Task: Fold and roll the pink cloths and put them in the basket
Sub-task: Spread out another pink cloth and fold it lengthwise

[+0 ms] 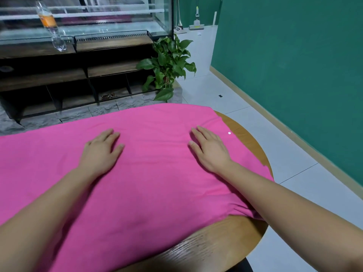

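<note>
At far left a clear bottle point(51, 26) with an orange label stands on the wooden shelf point(39, 50), against a glass case point(110, 18); what the case holds cannot be made out. In one of the shelf's lower compartments lies a small brownish thing point(107, 96), too small to name. Nearer, the pink cloth point(149, 189) lies spread flat over most of the round wooden table point(222, 238) and runs off the left edge of the view. The left hand point(100, 152) rests palm down on the cloth, its fingers point(110, 134) loose, close together and holding nothing. Beyond the cloth's far edge a leafy green plant point(169, 63) stands beside the shelf's right end. The right hand point(210, 152) also lies flat on the cloth near its right end, fingers point(202, 132) straight and slightly apart, gripping nothing; just beside them a small white dot point(229, 133) sits on the fabric. The right forearm crosses the cloth's near right corner, where the fabric bunches. Farther back a mop point(196, 22) stands on the pale tiled floor point(235, 99), and a green wall point(294, 65) fills the right side.
</note>
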Tool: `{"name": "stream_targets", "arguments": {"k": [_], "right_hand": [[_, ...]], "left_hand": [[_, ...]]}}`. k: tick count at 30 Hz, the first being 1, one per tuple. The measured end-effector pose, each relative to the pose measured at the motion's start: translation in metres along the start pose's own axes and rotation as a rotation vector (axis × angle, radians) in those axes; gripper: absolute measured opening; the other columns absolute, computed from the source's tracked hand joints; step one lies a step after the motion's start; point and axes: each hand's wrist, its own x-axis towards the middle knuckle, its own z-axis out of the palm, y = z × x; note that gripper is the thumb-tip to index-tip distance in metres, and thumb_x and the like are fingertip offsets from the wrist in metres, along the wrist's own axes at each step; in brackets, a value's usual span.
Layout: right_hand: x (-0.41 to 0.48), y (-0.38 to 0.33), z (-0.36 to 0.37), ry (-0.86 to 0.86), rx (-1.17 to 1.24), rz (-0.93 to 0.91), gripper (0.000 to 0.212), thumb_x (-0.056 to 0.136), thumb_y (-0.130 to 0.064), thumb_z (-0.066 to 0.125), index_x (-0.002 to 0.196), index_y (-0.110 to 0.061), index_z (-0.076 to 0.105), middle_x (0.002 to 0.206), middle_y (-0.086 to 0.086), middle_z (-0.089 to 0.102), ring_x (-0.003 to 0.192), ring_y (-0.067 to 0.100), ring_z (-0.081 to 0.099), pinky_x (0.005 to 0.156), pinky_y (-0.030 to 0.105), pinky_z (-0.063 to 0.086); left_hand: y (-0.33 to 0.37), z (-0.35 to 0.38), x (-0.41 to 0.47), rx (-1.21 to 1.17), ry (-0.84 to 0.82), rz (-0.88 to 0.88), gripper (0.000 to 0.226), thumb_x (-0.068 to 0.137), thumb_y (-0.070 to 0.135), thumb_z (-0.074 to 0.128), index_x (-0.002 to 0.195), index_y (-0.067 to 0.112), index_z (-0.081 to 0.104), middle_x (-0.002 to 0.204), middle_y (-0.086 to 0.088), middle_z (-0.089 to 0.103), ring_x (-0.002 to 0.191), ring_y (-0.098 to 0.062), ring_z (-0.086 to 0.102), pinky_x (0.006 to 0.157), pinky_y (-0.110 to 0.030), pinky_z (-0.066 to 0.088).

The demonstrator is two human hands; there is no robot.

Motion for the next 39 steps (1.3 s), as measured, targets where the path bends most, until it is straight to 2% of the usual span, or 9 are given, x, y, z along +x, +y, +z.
{"name": "stream_targets", "arguments": {"k": [6, 13, 17, 20, 25, 27, 30, 35, 39], "right_hand": [[-0.035, 0.039, -0.024, -0.04, 0.026, 0.13, 0.059, 0.103, -0.052, 0.048, 0.153, -0.02, 0.049, 0.16, 0.01, 0.044, 0.148, 0.033, 0.039, 0.123, 0.051, 0.031], [-0.109, 0.095, -0.064, -0.01, 0.031, 0.377, 0.059, 0.094, -0.041, 0.067, 0.149, -0.023, 0.052, 0.132, 0.009, 0.054, 0.125, 0.034, 0.049, 0.109, 0.045, 0.037], [-0.145, 0.108, -0.079, 0.083, 0.272, 0.495, 0.058, 0.092, -0.037, 0.074, 0.145, -0.023, 0.057, 0.121, 0.002, 0.063, 0.108, 0.022, 0.064, 0.101, 0.039, 0.049], [-0.166, 0.109, -0.09, 0.089, 0.539, 0.562, 0.048, 0.091, -0.032, 0.078, 0.136, -0.029, 0.061, 0.097, -0.008, 0.074, 0.087, 0.016, 0.071, 0.089, 0.039, 0.057], [-0.19, 0.113, -0.093, 0.006, 0.573, 0.605, 0.031, 0.091, -0.042, 0.078, 0.116, -0.036, 0.062, 0.098, -0.007, 0.07, 0.09, 0.014, 0.069, 0.075, 0.035, 0.053], [-0.196, 0.117, -0.091, 0.028, 0.581, 0.638, 0.027, 0.092, -0.036, 0.078, 0.112, -0.026, 0.062, 0.101, -0.001, 0.07, 0.09, 0.015, 0.067, 0.073, 0.033, 0.05], [-0.203, 0.12, -0.091, 0.004, 0.833, 0.716, 0.028, 0.092, -0.026, 0.08, 0.11, -0.013, 0.063, 0.099, 0.012, 0.076, 0.086, 0.021, 0.073, 0.074, 0.032, 0.05], [-0.22, 0.126, -0.086, -0.207, 0.885, 0.692, 0.022, 0.093, -0.032, 0.078, 0.094, -0.012, 0.068, 0.087, 0.002, 0.072, 0.079, 0.014, 0.064, 0.08, 0.034, 0.047], [-0.229, 0.13, -0.086, -0.227, 1.016, 0.642, 0.018, 0.095, -0.027, 0.076, 0.087, -0.015, 0.065, 0.089, 0.001, 0.068, 0.088, 0.015, 0.06, 0.089, 0.037, 0.044]], "left_hand": [[0.094, 0.014, -0.026, -0.066, -0.084, 0.276, 0.076, 0.096, 0.071, 0.028, 0.157, 0.029, 0.046, 0.167, 0.002, 0.038, 0.154, -0.018, 0.034, 0.121, -0.046, 0.031], [0.175, 0.025, -0.05, -0.091, -0.157, 0.493, 0.079, 0.094, 0.073, 0.026, 0.159, 0.03, 0.042, 0.17, 0.003, 0.032, 0.157, -0.017, 0.028, 0.122, -0.044, 0.028], [0.209, 0.034, -0.07, -0.094, -0.193, 0.611, 0.076, 0.098, 0.074, 0.026, 0.16, 0.032, 0.04, 0.171, 0.005, 0.028, 0.159, -0.015, 0.023, 0.125, -0.045, 0.027], [0.228, 0.036, -0.087, -0.123, -0.22, 0.666, 0.073, 0.1, 0.073, 0.026, 0.16, 0.033, 0.04, 0.172, 0.007, 0.028, 0.159, -0.013, 0.021, 0.126, -0.043, 0.024], [0.249, 0.028, -0.116, -0.169, -0.263, 0.715, 0.072, 0.101, 0.073, 0.02, 0.161, 0.036, 0.036, 0.171, 0.012, 0.027, 0.158, -0.007, 0.02, 0.125, -0.032, 0.016], [0.254, 0.024, -0.124, -0.198, -0.282, 0.716, 0.072, 0.102, 0.074, 0.02, 0.162, 0.037, 0.035, 0.17, 0.015, 0.03, 0.157, -0.005, 0.022, 0.125, -0.032, 0.017], [0.257, 0.021, -0.129, -0.223, -0.303, 0.714, 0.072, 0.102, 0.075, 0.021, 0.161, 0.037, 0.036, 0.168, 0.016, 0.033, 0.156, -0.004, 0.023, 0.126, -0.033, 0.02], [0.259, 0.013, -0.131, -0.25, -0.306, 0.7, 0.071, 0.102, 0.076, 0.025, 0.158, 0.036, 0.04, 0.164, 0.015, 0.039, 0.154, -0.004, 0.028, 0.126, -0.036, 0.025], [0.266, 0.006, -0.133, -0.299, -0.301, 0.712, 0.067, 0.102, 0.076, 0.035, 0.156, 0.035, 0.042, 0.159, 0.015, 0.045, 0.146, -0.005, 0.041, 0.122, -0.04, 0.035]]}}
